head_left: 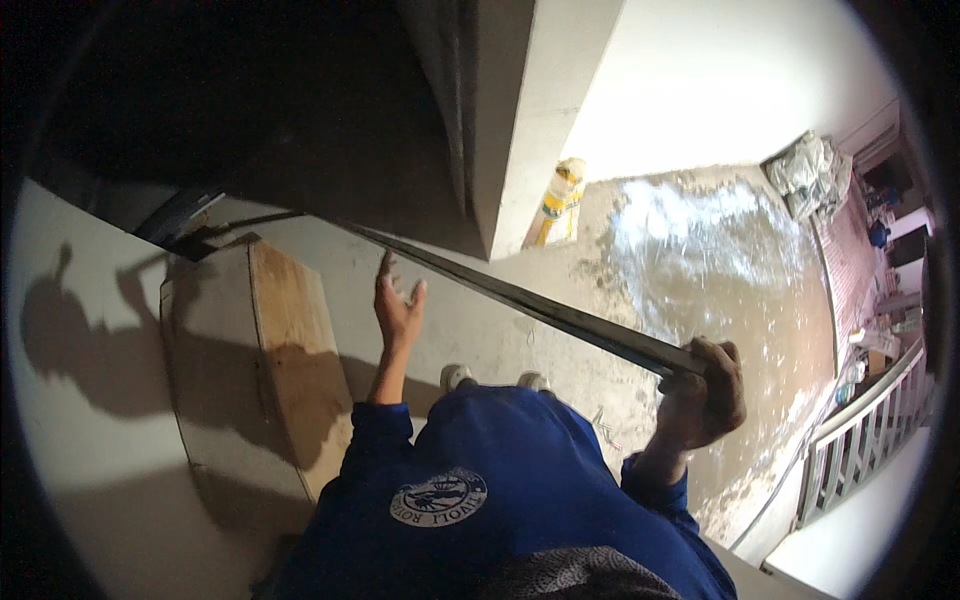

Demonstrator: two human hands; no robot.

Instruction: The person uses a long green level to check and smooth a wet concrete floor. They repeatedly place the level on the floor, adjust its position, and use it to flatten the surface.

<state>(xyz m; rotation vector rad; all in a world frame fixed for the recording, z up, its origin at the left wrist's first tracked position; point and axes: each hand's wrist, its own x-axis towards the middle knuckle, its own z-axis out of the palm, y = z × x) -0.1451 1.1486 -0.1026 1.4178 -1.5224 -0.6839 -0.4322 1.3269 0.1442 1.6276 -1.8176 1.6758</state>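
Note:
A long, straight grey bar (520, 297) runs slantwise in front of me, from the dark area at the far left down to the right. The fingers of my right hand (708, 393) wrap round its near right end. Close to the bar's far half, my left hand (400, 308) is raised with thumb and fingers apart, and nothing lies in its grasp. Whether a left fingertip touches the bar's edge I cannot tell. My shoes (457, 377) show on the floor beneath.
A wooden box (300, 350) stands at my left. Ahead is a pillar (530, 120), with a yellow-and-white bag (560, 203) beside it. Wet, shiny floor (720, 250) spreads to the right, toward a crumpled grey sheet (810, 175). A railing (865, 440) runs along the right.

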